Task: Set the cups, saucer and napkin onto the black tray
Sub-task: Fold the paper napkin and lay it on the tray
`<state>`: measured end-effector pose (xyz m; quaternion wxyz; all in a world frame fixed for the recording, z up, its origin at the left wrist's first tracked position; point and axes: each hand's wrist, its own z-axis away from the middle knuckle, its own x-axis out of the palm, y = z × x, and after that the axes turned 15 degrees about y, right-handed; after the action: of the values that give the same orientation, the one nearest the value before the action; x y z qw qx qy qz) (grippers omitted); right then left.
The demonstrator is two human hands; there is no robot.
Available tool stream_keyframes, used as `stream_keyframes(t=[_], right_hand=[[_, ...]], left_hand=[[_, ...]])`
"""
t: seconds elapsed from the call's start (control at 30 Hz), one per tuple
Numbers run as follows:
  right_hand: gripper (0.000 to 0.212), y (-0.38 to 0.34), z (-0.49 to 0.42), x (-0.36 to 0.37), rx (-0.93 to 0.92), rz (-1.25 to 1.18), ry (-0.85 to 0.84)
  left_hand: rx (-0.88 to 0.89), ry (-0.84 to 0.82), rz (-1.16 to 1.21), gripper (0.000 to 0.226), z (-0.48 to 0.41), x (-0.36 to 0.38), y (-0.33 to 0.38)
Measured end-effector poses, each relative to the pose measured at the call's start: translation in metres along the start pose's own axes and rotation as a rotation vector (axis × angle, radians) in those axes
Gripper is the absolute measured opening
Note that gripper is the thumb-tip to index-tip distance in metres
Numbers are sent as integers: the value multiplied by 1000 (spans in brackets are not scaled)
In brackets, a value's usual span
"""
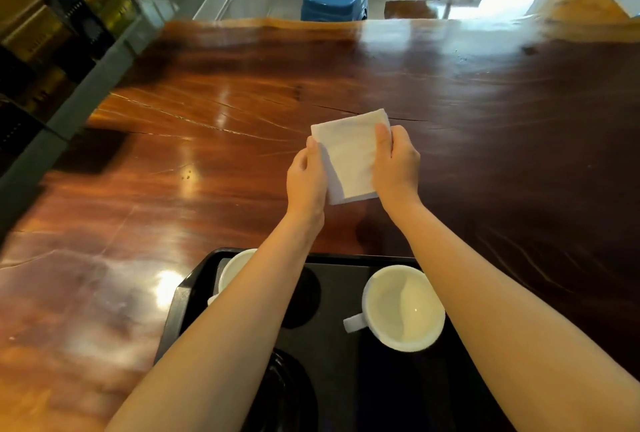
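Two white ceramic cups (pixel 403 307) and a dark round saucer (pixel 294 393) sat on the black plastic tray (pixel 173 310); beyond it, both hands' fingers (pixel 382 137) pinched the folded white paper napkin (pixel 349 154), not yet placed.

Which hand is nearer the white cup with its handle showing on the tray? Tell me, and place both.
Right. The right hand, gripping the napkin, is above the white cup in the picture, farther out over the table. The left hand holds the napkin's other edge, farther left.

Glossy wooden table (pixel 346 68) bears black tray (pixel 180 307), perhaps alone.
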<state>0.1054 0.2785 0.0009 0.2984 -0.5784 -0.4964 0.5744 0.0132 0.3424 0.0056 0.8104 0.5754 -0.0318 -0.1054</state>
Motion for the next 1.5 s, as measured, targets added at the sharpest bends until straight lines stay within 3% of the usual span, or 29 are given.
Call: stream_keyframes(t=[0.07, 0.27, 0.47, 0.67, 0.8, 0.87, 0.97, 1.1, 1.37, 1.5], right_hand=[[29, -10, 7, -11, -12, -9, 33], [33, -35, 38, -47, -37, -55, 132], [31, -45, 112, -92, -91, 45, 196], [31, -38, 197, -141, -16, 102, 260], [26, -40, 237, -169, 45, 128, 156], [26, -41, 244, -178, 108, 113, 85], [36, -41, 236, -191, 216, 183, -16], [38, -27, 241, -196, 225, 237, -23], [38, 21, 274, -197, 223, 380, -64], [41, 35, 283, -191, 292, 476, -88]], left_hand=[[-27, 9, -81, 40, 17, -1, 10], [398, 92, -166, 33, 61, -16, 27], [476, 46, -180, 30, 118, -69, 13], [386, -94, -256, 35, 176, -121, -20], [144, -302, -306, 37, 199, -140, -20], [62, -302, -290, 41, 208, -143, -22], [95, -312, -203, 32, 221, -148, -27], [20, -312, -165, 28, 233, -152, -41], [57, -86, -305, 22, 258, -155, -95], [24, -117, -384, 28, 254, -157, -111]])
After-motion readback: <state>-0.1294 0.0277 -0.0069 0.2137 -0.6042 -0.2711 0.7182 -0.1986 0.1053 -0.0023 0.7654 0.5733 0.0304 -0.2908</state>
